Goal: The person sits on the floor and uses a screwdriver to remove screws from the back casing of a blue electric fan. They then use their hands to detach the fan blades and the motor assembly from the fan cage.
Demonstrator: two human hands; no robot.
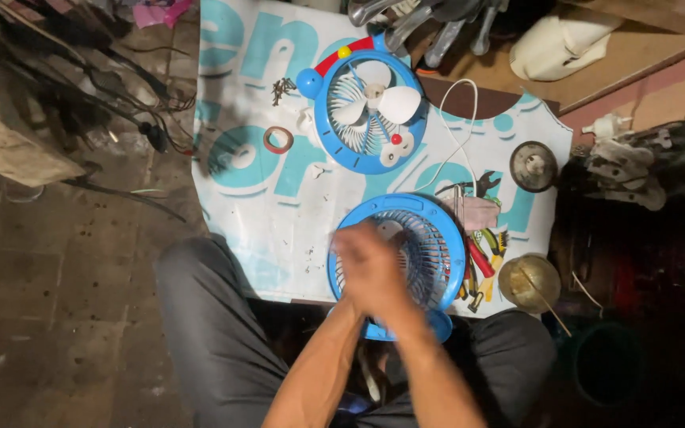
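My left hand (356, 255) and my right hand (394, 295) are pressed close together and blurred by motion. They hover over the left half of a round blue fan grille (436, 247) that lies on a white and turquoise printed sheet (263, 214) between my knees. Whether the fingers grip the grille or only each other is hidden by the blur. Farther away on the sheet lies the blue fan body (370, 107) with white blades, face up, and a white cable (460, 119) runs from it.
A tape ring (277, 139) and small screws (283, 85) lie left of the fan body. Pliers and screwdrivers (481, 261) sit right of the grille, beside a brass bowl (529, 281) and a round metal part (533, 165). Tangled cables (120, 95) lie at the left.
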